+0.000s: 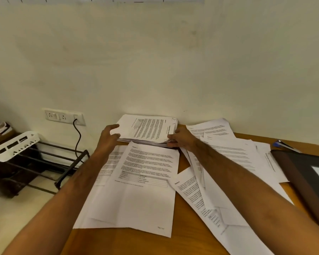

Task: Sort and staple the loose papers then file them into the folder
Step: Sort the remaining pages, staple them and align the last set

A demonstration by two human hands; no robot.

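Note:
A thick stack of printed papers [147, 130] lies at the far edge of the wooden table [122, 242], against the wall. My left hand [109, 137] grips the stack's left end, thumb on top. My right hand [182, 139] grips its right near corner. Loose printed sheets [145, 183] lie spread in front of the stack, and more loose sheets [226, 155] fan out to the right. A dark folder [306, 173] with a white label lies at the table's right edge. No stapler can be made out.
A blue pen [282, 144] lies behind the folder. Left of the table stands a black metal rack [50, 162] with a white plastic basket [15, 144] on it. A wall socket [64, 116] holds a black cable.

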